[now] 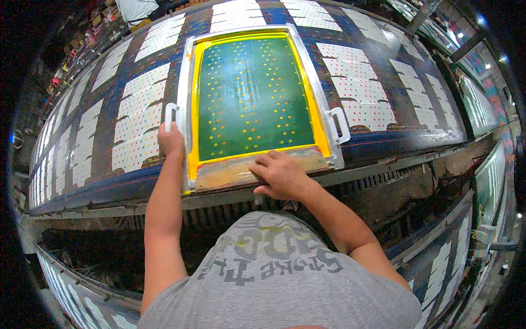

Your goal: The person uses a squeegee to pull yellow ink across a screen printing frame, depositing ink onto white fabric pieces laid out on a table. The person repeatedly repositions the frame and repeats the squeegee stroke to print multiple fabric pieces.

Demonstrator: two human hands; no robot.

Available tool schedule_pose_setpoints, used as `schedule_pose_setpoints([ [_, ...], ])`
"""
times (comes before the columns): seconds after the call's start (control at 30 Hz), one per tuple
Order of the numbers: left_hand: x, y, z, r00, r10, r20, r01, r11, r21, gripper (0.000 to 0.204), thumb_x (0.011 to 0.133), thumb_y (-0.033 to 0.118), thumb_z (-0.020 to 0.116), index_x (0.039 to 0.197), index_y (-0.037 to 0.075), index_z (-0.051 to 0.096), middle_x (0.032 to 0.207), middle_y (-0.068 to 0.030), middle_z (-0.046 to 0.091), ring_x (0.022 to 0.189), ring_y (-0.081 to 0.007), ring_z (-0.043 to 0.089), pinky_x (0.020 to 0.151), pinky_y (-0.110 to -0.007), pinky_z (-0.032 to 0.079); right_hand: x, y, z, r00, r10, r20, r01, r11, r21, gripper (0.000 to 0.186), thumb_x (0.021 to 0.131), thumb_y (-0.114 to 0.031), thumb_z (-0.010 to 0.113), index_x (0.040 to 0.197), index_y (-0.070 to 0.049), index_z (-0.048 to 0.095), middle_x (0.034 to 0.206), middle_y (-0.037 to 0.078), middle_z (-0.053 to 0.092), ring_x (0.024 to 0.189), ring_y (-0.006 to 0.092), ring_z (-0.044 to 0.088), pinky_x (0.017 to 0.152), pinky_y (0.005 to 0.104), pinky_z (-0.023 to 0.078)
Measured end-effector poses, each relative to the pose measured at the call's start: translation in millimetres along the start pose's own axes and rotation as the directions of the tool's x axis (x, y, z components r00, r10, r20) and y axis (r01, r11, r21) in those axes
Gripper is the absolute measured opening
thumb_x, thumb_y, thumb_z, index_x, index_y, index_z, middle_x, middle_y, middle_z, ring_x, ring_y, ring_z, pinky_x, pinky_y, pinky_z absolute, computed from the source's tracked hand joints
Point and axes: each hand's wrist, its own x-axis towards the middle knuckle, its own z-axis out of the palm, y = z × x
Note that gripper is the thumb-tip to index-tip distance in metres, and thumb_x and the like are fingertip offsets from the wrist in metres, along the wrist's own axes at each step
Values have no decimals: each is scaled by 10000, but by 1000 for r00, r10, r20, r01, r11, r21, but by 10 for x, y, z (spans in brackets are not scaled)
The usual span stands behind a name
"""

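A printing screen (257, 98) with green mesh, small coloured dots and a white frame lies on the long table. Bright yellow ink (313, 120) borders its mesh on all sides. My left hand (171, 141) is closed round the lower part of the white left handle (170, 114). On the right side of the frame, the other white handle (341, 125) is untouched. My right hand (278, 174) rests on the tan, tape-like band (227, 174) along the screen's near end, fingers spread and thumb apart, over the near edge. Its palm side is hidden.
White sheets with coloured dots (359, 88) lie in rows on the dark table (378, 143), left, right and beyond the screen. A metal rail (126, 204) runs along the table's near edge. Another table with white sheets (438, 268) stands at the lower right.
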Motion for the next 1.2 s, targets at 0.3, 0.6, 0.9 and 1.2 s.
schedule_pose_setpoints([
  [0.3, 112, -160, 6, 998, 30, -50, -24, 992, 123, 314, 959, 282, 776, 1121, 13, 776, 948, -197, 785, 850, -344, 754, 808, -485, 580, -693, 959, -555, 949, 164, -271, -129, 982, 141, 438, 875, -259, 839, 1257, -81, 718, 1320, 181, 686, 1263, 406, 632, 1090, 527, 500],
  [0.6, 75, -86, -23, 998, -29, -47, 30, 999, 15, 249, 985, 240, 771, 1001, -9, 766, 838, -91, 745, 736, -201, 677, 718, -413, 546, -937, 1877, -663, 580, 750, -317, -627, 660, 414, 501, 899, -149, 822, 1374, -43, 701, 1424, 223, 653, 1317, 374, 623, 1159, 482, 478],
  [0.9, 109, -262, -32, 1000, -8, 11, 6, 987, 161, 333, 1014, 308, 729, 1023, -24, 744, 966, -182, 736, 844, -327, 695, 800, -467, 528, -768, 1899, -812, 449, 893, -38, -609, 336, 719, 419, 928, -109, 797, 1340, -43, 752, 1189, 107, 786, 916, 143, 690, 853, 325, 568],
  [1.2, 113, 37, -162, 996, -69, 50, 70, 998, -9, 251, 1035, 245, 725, 998, -3, 728, 851, -46, 684, 762, -150, 600, 713, -361, 496, -757, 1783, -1275, 508, 852, -125, -531, 424, 734, 365, 969, -142, 780, 1316, -33, 746, 1211, 107, 752, 1024, 177, 699, 894, 330, 558],
])
